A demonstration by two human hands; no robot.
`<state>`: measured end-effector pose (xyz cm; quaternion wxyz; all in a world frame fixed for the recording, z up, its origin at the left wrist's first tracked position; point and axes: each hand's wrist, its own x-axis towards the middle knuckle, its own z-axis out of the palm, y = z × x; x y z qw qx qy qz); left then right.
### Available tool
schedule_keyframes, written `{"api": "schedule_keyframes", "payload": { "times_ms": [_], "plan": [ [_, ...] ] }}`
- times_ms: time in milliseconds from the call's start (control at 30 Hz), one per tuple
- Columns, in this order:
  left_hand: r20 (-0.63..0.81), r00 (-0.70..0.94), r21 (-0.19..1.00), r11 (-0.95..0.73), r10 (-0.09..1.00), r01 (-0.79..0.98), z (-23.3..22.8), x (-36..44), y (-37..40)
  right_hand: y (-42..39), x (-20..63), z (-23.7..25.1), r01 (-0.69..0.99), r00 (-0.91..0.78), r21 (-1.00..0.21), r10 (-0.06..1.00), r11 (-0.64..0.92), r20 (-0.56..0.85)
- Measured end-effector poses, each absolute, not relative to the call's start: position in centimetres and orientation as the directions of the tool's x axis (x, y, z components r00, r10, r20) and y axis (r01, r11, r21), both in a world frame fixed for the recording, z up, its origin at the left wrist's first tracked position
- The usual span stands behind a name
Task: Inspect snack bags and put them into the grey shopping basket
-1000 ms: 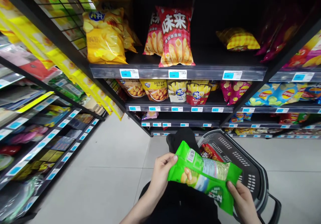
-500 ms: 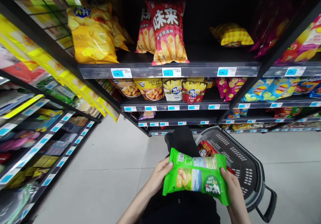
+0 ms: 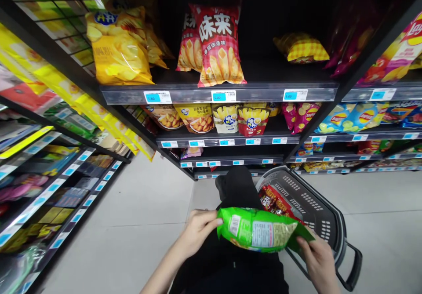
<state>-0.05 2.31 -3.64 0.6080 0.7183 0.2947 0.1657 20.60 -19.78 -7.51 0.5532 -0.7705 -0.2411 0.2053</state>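
We hold a green snack bag [image 3: 260, 230] low in front of us, our left hand [image 3: 198, 230] pinching its left end and our right hand [image 3: 316, 261] gripping its right corner. It lies flat, label side up, just above the rim of the dark shopping basket [image 3: 329, 223], which holds a red packet [image 3: 275, 199].

Open tiled floor [image 3: 145, 206] spreads wide to the left, nothing standing on it between the two shelf runs. Straight ahead the snack shelves [image 3: 217, 95] wall off the way, bags packed to the front edges, though the top shelf has a dark gap between the red bag [image 3: 220, 43] and the yellow checked bag [image 3: 301, 48]. Low right, the grey basket [image 3: 326, 228] sits close, its mouth partly filled by a red packet [image 3: 275, 199], with free room toward its far rim. The green bag [image 3: 260, 230] spans between left hand [image 3: 198, 230] and right hand [image 3: 318, 263], covering the basket's near edge.
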Motion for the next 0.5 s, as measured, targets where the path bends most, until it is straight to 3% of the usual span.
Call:
{"api": "schedule_keyframes", "payload": {
  "times_ms": [100,267,367,500],
  "plan": [
    [-0.146,0.813,0.929,-0.204,0.564,0.308,-2.1,-0.7,3.0,-20.1,20.8,-6.0,0.346,0.751,-0.904,0.652,-0.251,0.106],
    [-0.228,0.773,0.961,0.012,0.592,0.275,-2.3,-1.2,2.3,-19.9,19.5,-3.5,0.419,0.743,-0.88,0.642,-0.223,0.191],
    [-0.242,0.683,0.968,0.215,0.689,0.127,-3.8,-1.0,1.7,-20.0,18.7,-3.5,0.273,0.76,-0.95,0.64,-0.153,0.115],
    [-0.285,0.538,0.951,0.304,0.793,0.055,-4.9,0.1,1.3,-20.2,18.4,-5.1,-0.112,0.746,-0.994,0.662,0.016,-0.073]
  ]
}}
